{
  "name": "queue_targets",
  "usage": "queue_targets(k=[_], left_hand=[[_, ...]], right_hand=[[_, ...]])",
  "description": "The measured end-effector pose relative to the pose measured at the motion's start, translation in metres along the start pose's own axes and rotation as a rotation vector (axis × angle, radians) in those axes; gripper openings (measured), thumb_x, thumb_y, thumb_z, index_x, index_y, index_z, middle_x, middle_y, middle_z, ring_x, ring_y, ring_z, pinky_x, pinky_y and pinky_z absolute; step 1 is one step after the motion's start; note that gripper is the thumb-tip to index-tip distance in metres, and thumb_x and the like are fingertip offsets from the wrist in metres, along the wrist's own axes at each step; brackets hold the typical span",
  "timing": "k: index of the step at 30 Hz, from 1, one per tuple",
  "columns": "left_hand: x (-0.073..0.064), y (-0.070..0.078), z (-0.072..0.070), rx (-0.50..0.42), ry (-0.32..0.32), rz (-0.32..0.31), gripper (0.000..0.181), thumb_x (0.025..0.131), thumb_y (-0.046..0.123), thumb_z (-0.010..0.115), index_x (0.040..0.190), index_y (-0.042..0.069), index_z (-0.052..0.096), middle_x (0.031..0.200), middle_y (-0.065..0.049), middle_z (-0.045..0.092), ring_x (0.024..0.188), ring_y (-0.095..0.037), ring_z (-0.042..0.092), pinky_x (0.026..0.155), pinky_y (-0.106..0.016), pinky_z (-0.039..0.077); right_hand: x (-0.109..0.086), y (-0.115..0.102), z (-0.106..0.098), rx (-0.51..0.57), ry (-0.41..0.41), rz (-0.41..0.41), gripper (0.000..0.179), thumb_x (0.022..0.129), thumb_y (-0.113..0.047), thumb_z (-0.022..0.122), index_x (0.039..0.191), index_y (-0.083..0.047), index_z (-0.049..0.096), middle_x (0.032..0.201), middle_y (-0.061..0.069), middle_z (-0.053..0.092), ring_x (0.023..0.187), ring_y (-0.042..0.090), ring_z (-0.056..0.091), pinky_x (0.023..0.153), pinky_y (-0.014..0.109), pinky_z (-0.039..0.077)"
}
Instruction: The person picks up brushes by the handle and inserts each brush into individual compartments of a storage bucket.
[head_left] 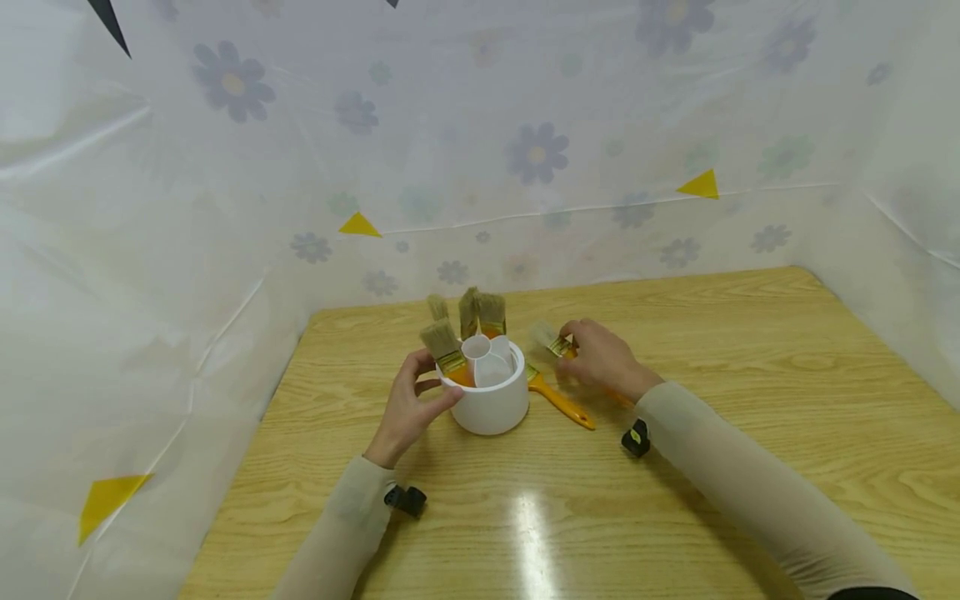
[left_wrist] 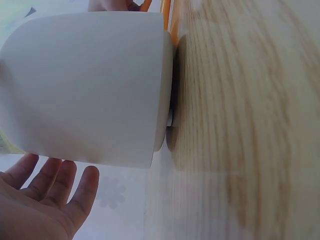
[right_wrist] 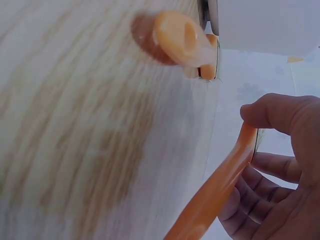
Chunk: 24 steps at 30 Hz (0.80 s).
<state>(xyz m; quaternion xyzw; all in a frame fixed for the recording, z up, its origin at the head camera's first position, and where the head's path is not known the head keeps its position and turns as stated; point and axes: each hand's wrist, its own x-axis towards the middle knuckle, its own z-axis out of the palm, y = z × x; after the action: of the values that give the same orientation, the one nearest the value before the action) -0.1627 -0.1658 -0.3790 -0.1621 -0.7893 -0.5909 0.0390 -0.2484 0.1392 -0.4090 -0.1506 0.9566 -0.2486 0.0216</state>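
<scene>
A round white desk organizer (head_left: 491, 410) with inner tubes holds several bristle-up paintbrushes (head_left: 441, 337). At its left side is my left hand (head_left: 408, 407), with the thumb near the front and the fingers by the rim. In the left wrist view, relaxed fingertips (left_wrist: 90, 172) meet the edge of the organizer (left_wrist: 90, 90). My right hand (head_left: 603, 360) pinches an orange-handled paintbrush (right_wrist: 215, 192) near its metal band, thumb on one side and fingers on the other. The bristles (head_left: 543, 334) of this brush point left, toward the organizer.
Another paintbrush (head_left: 562, 404) with an orange handle lies on the wooden table (head_left: 720, 333), its bristle end beside the organizer. Flower-patterned plastic sheeting (head_left: 450, 150) hangs behind the table and along both sides. Light glares off the tabletop near the front.
</scene>
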Motion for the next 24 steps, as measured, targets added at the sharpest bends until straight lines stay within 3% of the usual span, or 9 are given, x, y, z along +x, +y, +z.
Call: queue_targets(k=[24], left_hand=[[0.001, -0.001, -0.001, -0.038, 0.005, 0.036, 0.055, 0.084, 0.005, 0.069, 0.131, -0.006, 0.041, 0.127, -0.026, 0.046, 0.118, -0.042, 0.044, 0.098, -0.062, 0.038]], right_hand=[[-0.014, -0.012, -0.015, 0.047, 0.122, -0.036, 0.050, 0.084, -0.031, 0.069, 0.126, -0.009, 0.055, 0.104, 0.009, 0.055, 0.083, 0.025, 0.055, 0.066, 0.038, 0.046]])
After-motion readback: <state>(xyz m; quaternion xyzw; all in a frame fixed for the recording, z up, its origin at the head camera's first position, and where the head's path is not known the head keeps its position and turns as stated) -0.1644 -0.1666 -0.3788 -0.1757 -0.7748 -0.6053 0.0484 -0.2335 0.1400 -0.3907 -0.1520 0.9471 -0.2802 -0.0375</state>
